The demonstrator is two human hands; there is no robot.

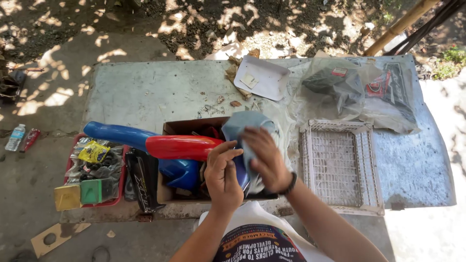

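A long plastic panel (167, 145), red at its near half and blue toward its far left end, is held over an open cardboard box (182, 127) that sits at the near edge of the surface (145, 90). The left hand (223, 177) is closed around the panel's blue right end, fingers curled over the top. The right hand (264, 157) lies flat with fingers spread, pressing a grey-blue cloth (247, 125) against that same end of the panel; the cloth bunches up above the fingers. A dark bead bracelet (290, 184) circles the right wrist.

Inside the box, under the panel, more blue plastic and dark parts show, too jumbled to tell apart. Just left of the box a black panel piece (141, 180) leans at the near edge, and beyond it a red tray (73, 150) at the near left corner holds bagged small parts, a yellow packet (93, 152), a yellow block (67, 197) and a green block (91, 190). Right of the box a pale plastic crate (340, 165) lies flat near the near edge. At the far right corner lie clear plastic bags (359, 90) with dark pieces inside, and at the far edge's middle a white card sheet (262, 77). On the ground left of the surface lie a clear bottle (15, 137) and a red bottle (30, 138).
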